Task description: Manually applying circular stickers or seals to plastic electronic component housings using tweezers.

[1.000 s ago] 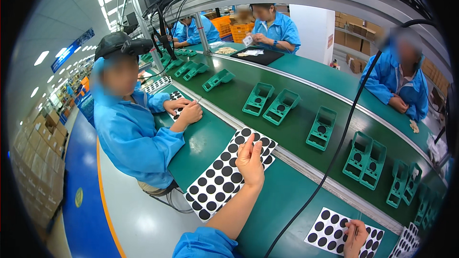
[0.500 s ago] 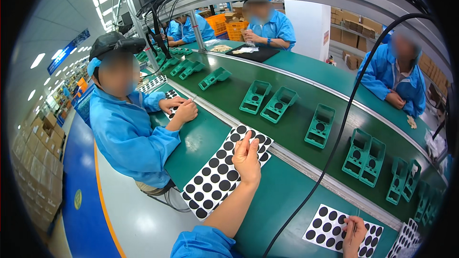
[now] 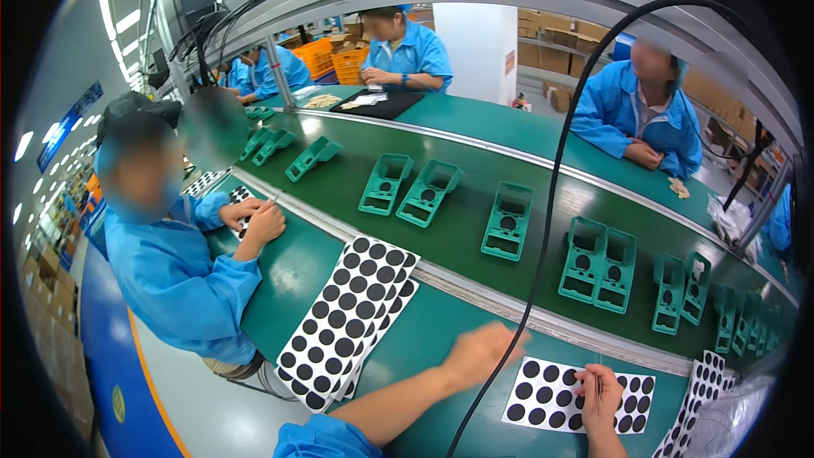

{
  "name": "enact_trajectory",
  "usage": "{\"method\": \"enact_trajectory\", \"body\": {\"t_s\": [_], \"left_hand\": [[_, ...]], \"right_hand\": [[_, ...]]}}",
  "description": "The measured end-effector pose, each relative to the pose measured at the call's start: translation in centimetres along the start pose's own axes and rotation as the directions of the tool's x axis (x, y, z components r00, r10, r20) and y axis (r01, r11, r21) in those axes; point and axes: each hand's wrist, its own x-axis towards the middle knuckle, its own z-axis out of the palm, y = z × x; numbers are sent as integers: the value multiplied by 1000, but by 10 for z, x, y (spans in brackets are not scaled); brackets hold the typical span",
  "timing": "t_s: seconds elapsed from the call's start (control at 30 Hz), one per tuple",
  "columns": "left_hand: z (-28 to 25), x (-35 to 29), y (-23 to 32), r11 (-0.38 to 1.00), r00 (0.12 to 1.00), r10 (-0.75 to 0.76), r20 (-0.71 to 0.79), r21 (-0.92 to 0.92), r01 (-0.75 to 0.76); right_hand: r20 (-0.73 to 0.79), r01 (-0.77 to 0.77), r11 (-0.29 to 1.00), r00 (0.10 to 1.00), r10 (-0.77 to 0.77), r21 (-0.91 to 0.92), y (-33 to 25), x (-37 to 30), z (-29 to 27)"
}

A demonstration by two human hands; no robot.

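My left hand (image 3: 483, 356) is in mid-reach over the green bench, smeared by motion and partly behind a black cable; its fingers cannot be made out. At the lower right my right hand (image 3: 600, 394) is closed on thin metal tweezers (image 3: 599, 362), whose tips point away from me. Under it lies a white sheet of round black stickers (image 3: 530, 394). To the left of my left arm, a stack of similar sticker sheets (image 3: 348, 309) rests on the bench against the rail. Green plastic housings (image 3: 509, 220) lie on the belt beyond, several with a black disc inside.
The black cable (image 3: 551, 187) hangs across the view in front of the bench. A metal rail (image 3: 462, 282) edges the belt. More sticker sheets (image 3: 699, 399) and clear plastic film lie at the right. A co-worker in blue (image 3: 174, 271) sits left; others sit across the belt.
My left hand has left the stack of sticker sheets and moved right, toward the sheet under my right hand. The view has shifted right. My right hand stays over its sheet with the tweezers.
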Motion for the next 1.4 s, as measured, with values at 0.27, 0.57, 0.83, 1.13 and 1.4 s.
{"method": "enact_trajectory", "body": {"t_s": [0.27, 0.57, 0.83, 1.13, 1.4], "left_hand": [[57, -49, 29, 666, 608, 674, 420, 12, -746], [22, -65, 157, 688, 745, 473, -470, -331, -646], [-22, -38, 218, 743, 771, 636, -18, -254, -619], [2, -60, 236, 762, 995, -20, 102, -642, 81], [17, -48, 200, 451, 768, 182, -614, -642, -620]], "right_hand": [[-37, -39, 999, 999, 38, -35, -6, -9, 4], [-84, 48, 996, 995, -54, -78, 4, -1, 20], [-89, 27, 996, 995, -34, -82, -6, 2, 21], [-69, -65, 989, 995, 74, 136, -1, 4, 15], [-85, -240, 785, 934, 347, 571, -1, 10, 9]]}}
